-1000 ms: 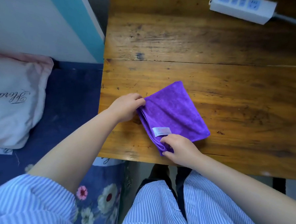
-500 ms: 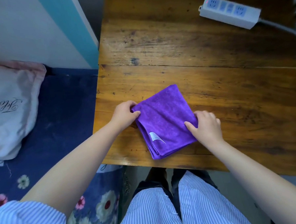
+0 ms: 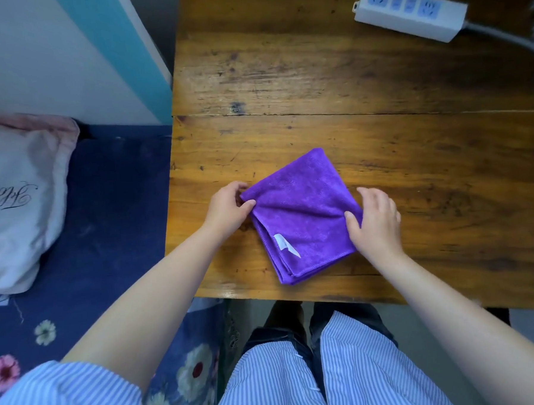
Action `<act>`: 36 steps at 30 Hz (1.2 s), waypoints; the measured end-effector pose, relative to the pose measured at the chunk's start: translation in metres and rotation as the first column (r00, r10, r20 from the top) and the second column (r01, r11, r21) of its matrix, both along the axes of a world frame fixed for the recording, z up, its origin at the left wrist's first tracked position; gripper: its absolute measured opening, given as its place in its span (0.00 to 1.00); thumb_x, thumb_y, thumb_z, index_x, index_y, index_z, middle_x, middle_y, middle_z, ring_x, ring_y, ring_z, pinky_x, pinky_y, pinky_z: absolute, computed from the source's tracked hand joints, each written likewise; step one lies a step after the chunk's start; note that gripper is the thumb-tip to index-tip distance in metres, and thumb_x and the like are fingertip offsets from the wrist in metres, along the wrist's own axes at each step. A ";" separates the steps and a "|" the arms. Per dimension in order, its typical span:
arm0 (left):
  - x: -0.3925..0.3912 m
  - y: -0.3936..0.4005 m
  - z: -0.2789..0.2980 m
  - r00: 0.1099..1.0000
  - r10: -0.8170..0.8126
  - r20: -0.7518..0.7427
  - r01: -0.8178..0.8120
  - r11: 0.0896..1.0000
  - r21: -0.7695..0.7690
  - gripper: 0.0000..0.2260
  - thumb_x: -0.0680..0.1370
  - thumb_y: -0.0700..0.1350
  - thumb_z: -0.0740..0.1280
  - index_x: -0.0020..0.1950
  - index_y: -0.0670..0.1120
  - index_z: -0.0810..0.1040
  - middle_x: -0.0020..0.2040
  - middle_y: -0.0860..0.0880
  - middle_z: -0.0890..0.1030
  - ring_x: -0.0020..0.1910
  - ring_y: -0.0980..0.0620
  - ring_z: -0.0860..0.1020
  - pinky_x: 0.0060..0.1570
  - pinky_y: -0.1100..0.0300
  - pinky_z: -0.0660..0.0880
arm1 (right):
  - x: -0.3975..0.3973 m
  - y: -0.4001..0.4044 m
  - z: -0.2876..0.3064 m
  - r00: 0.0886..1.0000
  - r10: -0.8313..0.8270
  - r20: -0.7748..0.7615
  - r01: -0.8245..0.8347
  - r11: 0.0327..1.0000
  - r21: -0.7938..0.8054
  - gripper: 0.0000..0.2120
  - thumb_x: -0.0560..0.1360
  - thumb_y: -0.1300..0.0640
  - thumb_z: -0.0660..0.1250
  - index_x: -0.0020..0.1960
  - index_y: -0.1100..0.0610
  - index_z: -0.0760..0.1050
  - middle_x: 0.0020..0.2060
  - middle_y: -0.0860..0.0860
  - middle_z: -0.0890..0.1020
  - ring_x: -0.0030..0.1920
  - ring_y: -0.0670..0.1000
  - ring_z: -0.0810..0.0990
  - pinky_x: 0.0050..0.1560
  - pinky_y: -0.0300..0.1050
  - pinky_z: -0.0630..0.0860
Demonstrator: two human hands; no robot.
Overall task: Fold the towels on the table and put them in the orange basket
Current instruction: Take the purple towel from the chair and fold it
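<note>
A wooden table (image 3: 361,73) fills most of the view, its near edge close to the person's striped clothing. To its left lie a dark blue flowered bedcover (image 3: 111,210) and a pale pillow (image 3: 21,199) with script lettering that the frame edge cuts off. At the table's far right corner sits a white power strip (image 3: 410,10), its grey cable running out of view; it lies well apart from the work. Nothing blocks the hands.

The purple towel (image 3: 303,212), folded into a layered square set cornerwise, lies on the near middle of the table, a small white label (image 3: 285,243) showing near its left edge. The left hand (image 3: 227,209) pinches the towel's left corner between thumb and fingers. The right hand (image 3: 376,221) rests at the right corner with its fingers loosely spread and its thumb pressing on the cloth; it covers that corner, so whether it grips the layers cannot be told. No orange basket is in view.

Compared with half a second ago, the right hand sits slightly further out on the corner, while the left keeps its pinch and the towel has not moved.
</note>
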State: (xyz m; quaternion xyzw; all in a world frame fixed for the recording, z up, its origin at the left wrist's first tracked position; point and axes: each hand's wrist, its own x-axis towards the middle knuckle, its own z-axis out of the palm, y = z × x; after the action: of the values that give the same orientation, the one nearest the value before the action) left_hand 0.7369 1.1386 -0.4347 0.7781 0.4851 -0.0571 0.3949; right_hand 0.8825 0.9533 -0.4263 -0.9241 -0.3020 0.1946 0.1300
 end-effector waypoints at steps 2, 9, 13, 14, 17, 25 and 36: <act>-0.001 -0.004 0.002 0.999 -0.040 -0.005 0.041 0.996 0.083 0.21 0.76 0.41 0.66 0.68 0.42 0.69 0.63 0.43 0.74 0.62 0.46 0.73 0.61 0.57 0.68 | -0.015 -0.001 0.000 0.959 0.171 0.226 -0.216 0.956 0.196 0.18 0.71 0.59 0.60 0.59 0.62 0.71 0.59 0.61 0.74 0.61 0.60 0.70 0.59 0.60 0.70; -0.018 -0.003 0.004 0.816 -0.573 0.071 0.476 0.736 0.481 0.12 0.69 0.38 0.59 0.47 0.43 0.79 0.48 0.39 0.83 0.50 0.44 0.78 0.47 0.52 0.78 | -0.079 -0.004 0.001 0.605 0.693 0.393 -0.795 0.506 0.333 0.20 0.77 0.61 0.49 0.43 0.59 0.80 0.45 0.54 0.85 0.55 0.55 0.80 0.64 0.54 0.63; -0.024 0.005 0.004 0.581 -0.777 -0.241 0.788 0.463 0.405 0.15 0.66 0.40 0.59 0.42 0.42 0.84 0.46 0.43 0.85 0.47 0.42 0.84 0.39 0.51 0.81 | -0.070 -0.003 -0.014 0.641 0.689 0.339 -0.744 0.666 0.051 0.18 0.73 0.54 0.56 0.48 0.60 0.82 0.49 0.54 0.85 0.54 0.55 0.82 0.63 0.56 0.61; -0.026 0.006 0.003 0.560 -0.786 -0.261 0.805 0.442 0.395 0.11 0.65 0.39 0.65 0.44 0.42 0.84 0.48 0.43 0.85 0.48 0.43 0.84 0.40 0.51 0.81 | -0.069 -0.003 -0.015 0.664 0.691 0.284 -0.712 0.701 -0.039 0.20 0.71 0.50 0.56 0.50 0.60 0.82 0.51 0.54 0.84 0.55 0.55 0.82 0.63 0.57 0.60; -0.028 0.006 0.001 0.567 -0.782 -0.259 0.805 0.460 0.375 0.24 0.53 0.35 0.80 0.47 0.43 0.84 0.50 0.44 0.85 0.50 0.44 0.83 0.42 0.52 0.80 | -0.075 -0.010 -0.018 0.690 0.697 0.195 -0.673 0.717 -0.184 0.27 0.70 0.43 0.55 0.53 0.61 0.80 0.56 0.57 0.82 0.59 0.57 0.79 0.66 0.58 0.56; -0.028 0.006 0.001 0.581 -0.773 -0.253 0.788 0.457 0.414 0.26 0.51 0.37 0.81 0.47 0.46 0.83 0.51 0.46 0.84 0.51 0.46 0.83 0.44 0.53 0.80 | -0.100 -0.003 -0.023 0.735 0.658 0.164 -0.584 0.737 -0.341 0.39 0.54 0.45 0.77 0.59 0.65 0.76 0.58 0.62 0.79 0.61 0.60 0.77 0.70 0.58 0.44; -0.025 0.007 -0.002 0.590 -0.779 -0.211 0.763 0.453 0.460 0.23 0.54 0.38 0.81 0.47 0.46 0.83 0.50 0.46 0.84 0.50 0.46 0.83 0.44 0.52 0.80 | -0.085 -0.005 -0.030 0.599 0.770 0.218 -0.683 0.634 -0.363 0.35 0.55 0.45 0.77 0.56 0.65 0.78 0.55 0.61 0.82 0.57 0.60 0.80 0.67 0.56 0.60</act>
State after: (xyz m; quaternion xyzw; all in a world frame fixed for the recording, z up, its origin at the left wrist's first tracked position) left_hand 0.7117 1.1453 -0.4365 0.9870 0.0705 -0.0885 0.1142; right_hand 0.7975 0.9485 -0.4568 -0.7456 -0.6462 0.0966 -0.1314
